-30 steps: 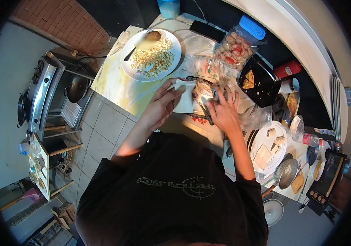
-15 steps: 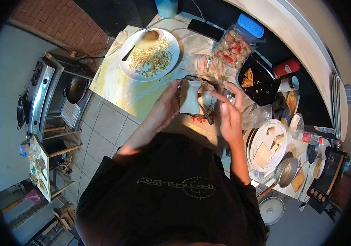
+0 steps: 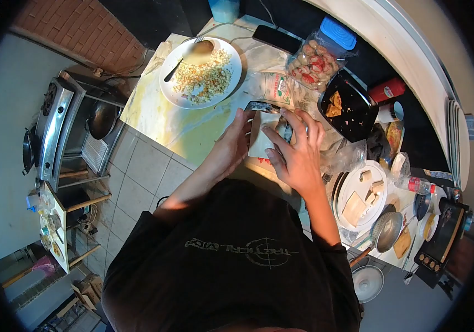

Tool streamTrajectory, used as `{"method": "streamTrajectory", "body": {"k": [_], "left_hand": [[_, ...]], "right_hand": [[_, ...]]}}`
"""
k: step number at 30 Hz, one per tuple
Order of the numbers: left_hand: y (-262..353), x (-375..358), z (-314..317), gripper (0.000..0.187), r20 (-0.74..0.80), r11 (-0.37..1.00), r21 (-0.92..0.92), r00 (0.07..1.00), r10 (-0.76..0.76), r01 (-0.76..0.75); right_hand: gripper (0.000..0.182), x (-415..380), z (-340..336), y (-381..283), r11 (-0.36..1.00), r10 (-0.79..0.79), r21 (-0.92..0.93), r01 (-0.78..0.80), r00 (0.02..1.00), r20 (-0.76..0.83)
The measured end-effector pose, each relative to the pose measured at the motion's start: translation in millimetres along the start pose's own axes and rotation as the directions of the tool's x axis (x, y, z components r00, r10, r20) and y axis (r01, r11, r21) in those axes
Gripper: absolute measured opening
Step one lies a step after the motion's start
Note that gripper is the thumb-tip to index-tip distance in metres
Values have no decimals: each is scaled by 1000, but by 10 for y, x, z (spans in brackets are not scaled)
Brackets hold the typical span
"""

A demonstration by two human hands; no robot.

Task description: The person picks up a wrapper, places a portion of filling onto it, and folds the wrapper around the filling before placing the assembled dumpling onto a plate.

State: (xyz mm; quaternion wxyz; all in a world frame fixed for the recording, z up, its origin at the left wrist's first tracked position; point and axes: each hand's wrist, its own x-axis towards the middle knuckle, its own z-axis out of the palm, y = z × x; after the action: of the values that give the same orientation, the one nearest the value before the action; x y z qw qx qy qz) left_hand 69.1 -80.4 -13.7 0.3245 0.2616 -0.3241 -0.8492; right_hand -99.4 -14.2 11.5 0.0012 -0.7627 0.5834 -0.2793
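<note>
A pale, folded wrapper sheet point(image 3: 260, 141) is held up in front of my body. My left hand point(image 3: 232, 141) grips its left side, fingers behind it and thumb near the top edge. On the right, my right hand point(image 3: 302, 152) has curled fingers on the sheet, the fingertips pressing its face and right edge. Behind the sheet shows part of a dark-rimmed dish point(image 3: 264, 105); its contents are mostly hidden. Farther off to the left, a white plate point(image 3: 169, 97) carries chopped vegetable filling point(image 3: 206, 80) and a spoon point(image 3: 199, 53).
To the right, a white plate point(image 3: 341, 193) bears wrapper pieces point(image 3: 353, 209). Near it are a frying pan point(image 3: 386, 232), a black tray point(image 3: 353, 122) with fried bits, and a bag of round food pieces point(image 3: 314, 63). A stove point(image 3: 57, 127) stands at left.
My right hand has moved left and closed in, its fingers now on the wrapper sheet. The sheet has shifted slightly right and now covers the spoon handle seen before.
</note>
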Motion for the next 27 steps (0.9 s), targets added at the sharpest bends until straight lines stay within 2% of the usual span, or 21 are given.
{"method": "streamTrajectory", "body": {"k": [3, 6, 10, 12, 15, 20, 22, 27], "left_hand": [[-30, 8, -20, 67, -41, 1000, -12, 999, -9, 9], [33, 3, 34, 67, 29, 1000, 1, 1000, -11, 10], [59, -4, 79, 68, 12, 998, 65, 1000, 15, -16], [101, -25, 106, 61, 12, 996, -81, 999, -34, 35], [104, -28, 72, 60, 17, 984, -164, 997, -70, 72], [110, -32, 59, 60, -7, 987, -145, 997, -75, 73], [101, -30, 59, 60, -9, 988, -140, 998, -69, 67], [155, -36, 103, 62, -14, 986, -155, 998, -61, 58]], "right_hand": [[36, -19, -52, 14, 1000, 17, -17, -17, 1000, 1], [37, -10, -54, -7, 1000, 20, -13, -20, 1000, -2], [39, 15, -18, -53, 1000, -3, -23, 4, 1000, 26], [39, 6, -44, -48, 999, 11, -34, -10, 1000, 17], [39, -31, -124, -4, 998, 36, -52, -35, 999, 7], [38, -55, -157, 9, 998, 57, -27, -57, 998, -19], [37, -38, -131, -8, 997, 54, 59, -53, 998, -14], [34, -107, -130, 45, 994, 87, 72, -84, 995, -41]]}}
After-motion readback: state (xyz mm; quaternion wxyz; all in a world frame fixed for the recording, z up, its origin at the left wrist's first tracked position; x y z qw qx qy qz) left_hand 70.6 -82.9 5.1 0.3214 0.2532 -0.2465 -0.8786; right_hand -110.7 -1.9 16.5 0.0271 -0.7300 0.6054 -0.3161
